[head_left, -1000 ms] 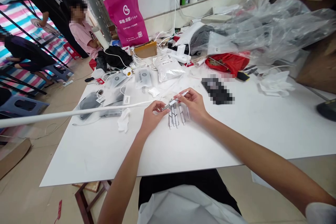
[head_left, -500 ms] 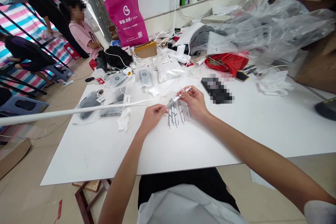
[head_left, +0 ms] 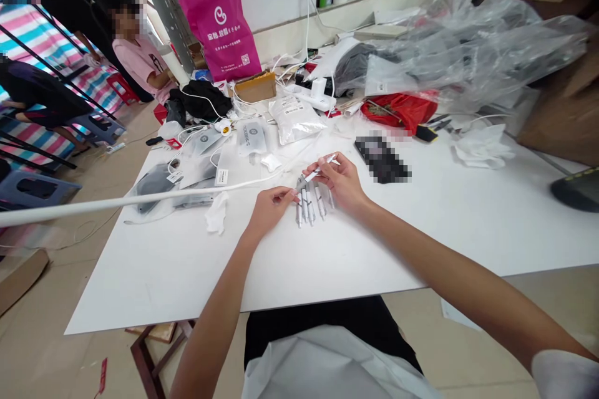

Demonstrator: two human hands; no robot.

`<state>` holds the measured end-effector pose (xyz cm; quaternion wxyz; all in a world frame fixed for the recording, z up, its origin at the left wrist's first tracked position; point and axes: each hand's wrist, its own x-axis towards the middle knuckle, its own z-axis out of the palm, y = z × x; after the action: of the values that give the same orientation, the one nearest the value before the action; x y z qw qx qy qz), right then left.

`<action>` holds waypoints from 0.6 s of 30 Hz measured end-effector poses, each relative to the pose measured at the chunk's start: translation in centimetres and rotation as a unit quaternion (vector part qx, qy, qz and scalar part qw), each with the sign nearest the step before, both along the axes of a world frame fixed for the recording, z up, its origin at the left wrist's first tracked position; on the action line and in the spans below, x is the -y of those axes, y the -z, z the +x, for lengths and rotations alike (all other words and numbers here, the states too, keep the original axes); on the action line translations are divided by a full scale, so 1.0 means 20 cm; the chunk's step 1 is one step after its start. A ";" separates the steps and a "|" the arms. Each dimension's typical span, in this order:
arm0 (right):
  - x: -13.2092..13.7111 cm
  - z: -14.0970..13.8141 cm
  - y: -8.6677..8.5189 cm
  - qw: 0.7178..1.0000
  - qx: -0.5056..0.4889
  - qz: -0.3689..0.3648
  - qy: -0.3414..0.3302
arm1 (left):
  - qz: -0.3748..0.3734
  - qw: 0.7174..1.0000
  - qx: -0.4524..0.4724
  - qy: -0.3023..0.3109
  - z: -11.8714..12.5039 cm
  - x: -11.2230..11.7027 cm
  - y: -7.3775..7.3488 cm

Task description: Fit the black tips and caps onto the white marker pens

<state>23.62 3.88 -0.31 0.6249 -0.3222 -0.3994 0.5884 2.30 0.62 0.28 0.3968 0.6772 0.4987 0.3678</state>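
A slim white pen is held slantwise above the table between my two hands. My right hand has its fingers closed around the pen's upper part. At the lower, greyish end, the thumb and forefinger of my left hand are pinched together. Beneath them, several more white pens with dark markings lie side by side on the white table. My right hand partly covers the ones farthest right.
A white pole or cable crosses the view at left. Behind my hands are a packed white bag, grey pouches, a dark blurred object and a red bag. A magenta bag stands at the back; other people are at left.
The view has shifted slightly, moving the scene a little left. Both hands keep the same hold on the pen, and the pens on the table lie as before.
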 end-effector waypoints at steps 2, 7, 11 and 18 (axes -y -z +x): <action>0.00 0.00 0.00 1.000 0.001 0.002 0.003 | 0.007 1.000 -0.001 -0.011 0.01 0.01 -0.01; -0.01 0.00 0.00 1.000 0.009 -0.005 0.004 | 0.021 0.999 -0.005 -0.042 0.02 0.02 0.00; 0.00 0.00 -0.02 1.000 0.001 -0.014 0.001 | 0.037 0.998 -0.022 -0.041 0.03 0.02 0.01; -0.06 0.11 -0.08 0.979 -0.180 -0.092 -0.036 | 0.033 0.998 -0.001 -0.055 0.05 0.03 -0.01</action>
<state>25.73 5.00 1.30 0.6324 -0.2524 -0.2357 0.6934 3.21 0.09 0.45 0.3525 0.6620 0.5233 0.4045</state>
